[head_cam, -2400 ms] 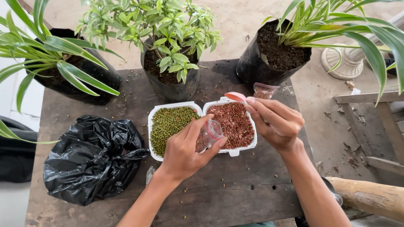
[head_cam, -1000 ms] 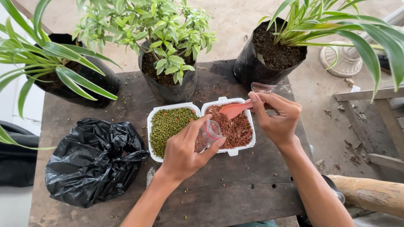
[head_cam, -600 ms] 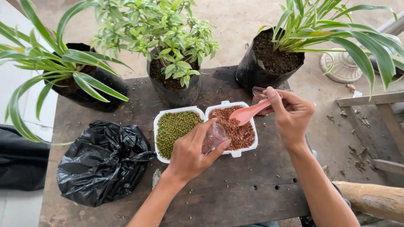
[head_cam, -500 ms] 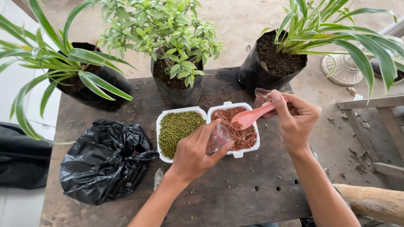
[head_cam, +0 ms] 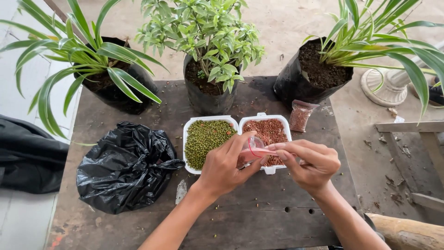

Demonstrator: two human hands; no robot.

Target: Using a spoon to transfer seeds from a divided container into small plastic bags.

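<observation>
head view: one frame only
left hand point(head_cam: 226, 164): closed round a small clear bag point(head_cam: 249, 153), held over the near edge of the white tray point(head_cam: 237, 121), mid counter point(head_cam: 259, 217)
right hand point(head_cam: 310, 162): pinching a pink spoon point(head_cam: 264, 152), tip at the bag mouth
red-brown seeds point(head_cam: 268, 132): right compartment; green beans point(head_cam: 206, 138) left
risk: narrow floppy bag mouth, a tilted spoon could spill seeds onto counter or into the beans
</observation>
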